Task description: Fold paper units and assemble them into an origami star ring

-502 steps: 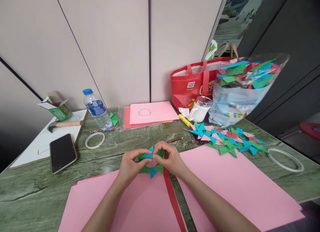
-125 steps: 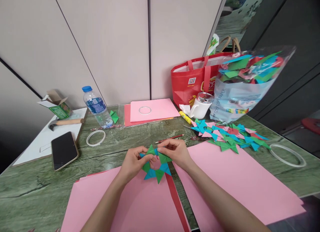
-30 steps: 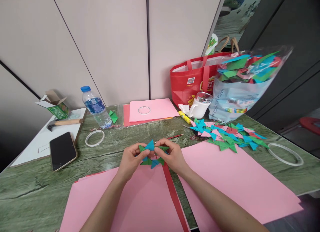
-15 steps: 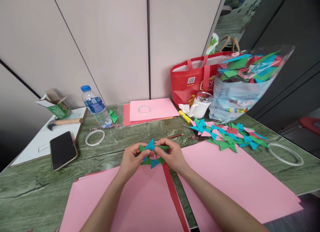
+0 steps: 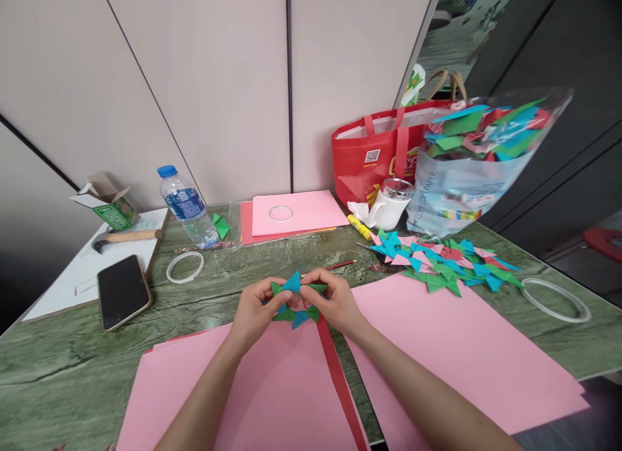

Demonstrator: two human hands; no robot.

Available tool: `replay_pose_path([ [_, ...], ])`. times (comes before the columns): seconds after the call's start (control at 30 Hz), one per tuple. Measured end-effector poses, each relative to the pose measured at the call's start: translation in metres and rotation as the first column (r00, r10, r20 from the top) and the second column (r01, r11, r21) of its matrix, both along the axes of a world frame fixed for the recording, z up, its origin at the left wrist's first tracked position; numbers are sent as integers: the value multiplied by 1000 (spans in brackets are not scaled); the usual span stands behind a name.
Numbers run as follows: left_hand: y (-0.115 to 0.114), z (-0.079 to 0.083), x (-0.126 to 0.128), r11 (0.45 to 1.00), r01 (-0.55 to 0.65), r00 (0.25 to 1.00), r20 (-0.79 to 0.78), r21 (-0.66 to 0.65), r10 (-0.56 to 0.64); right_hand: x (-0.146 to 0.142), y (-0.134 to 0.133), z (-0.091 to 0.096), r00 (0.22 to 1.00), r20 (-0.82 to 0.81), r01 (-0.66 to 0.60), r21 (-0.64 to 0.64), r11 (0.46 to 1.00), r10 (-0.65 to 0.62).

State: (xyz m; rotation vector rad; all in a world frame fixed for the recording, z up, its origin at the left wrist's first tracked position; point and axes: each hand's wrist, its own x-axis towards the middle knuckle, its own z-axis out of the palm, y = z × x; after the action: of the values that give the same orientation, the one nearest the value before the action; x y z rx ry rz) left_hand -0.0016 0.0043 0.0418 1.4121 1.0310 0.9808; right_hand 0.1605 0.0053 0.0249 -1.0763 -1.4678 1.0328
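Between my two hands is a ring of folded paper with blue and green points, an origami star. My left hand pinches its left side, thumb toward me. On the other side, my right hand grips the upper right part between thumb and fingers. Parts of the star are hidden behind the fingers. Beneath it lies the far edge of a stack of pink paper, with a red sheet showing along its right side.
Right: more pink sheets, a pile of folded paper stars, a white ring. Behind: a white mug, red bag, plastic bag of folded paper. Left: a bottle, phone, hammer.
Almost nothing differs. Both hands keep their grip on the origami star, whose lower edge has shifted very slightly.
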Motion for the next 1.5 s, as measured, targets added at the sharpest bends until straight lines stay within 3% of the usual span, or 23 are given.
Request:
replay_pose_path([
  [0.4,-2,5,-1,999,33,999,24,-7,-32,1,2,-3,987,-122,-114,-39,993,109],
  [0.77,0,-1,-4,994,87,984,158,-70,-75,1,1,-2,977,-151,-158,-44,986,150],
  [1.5,1,-2,-6,990,133,980,153,-41,-126,0,-1,1,996,-55,-69,31,997,70],
])
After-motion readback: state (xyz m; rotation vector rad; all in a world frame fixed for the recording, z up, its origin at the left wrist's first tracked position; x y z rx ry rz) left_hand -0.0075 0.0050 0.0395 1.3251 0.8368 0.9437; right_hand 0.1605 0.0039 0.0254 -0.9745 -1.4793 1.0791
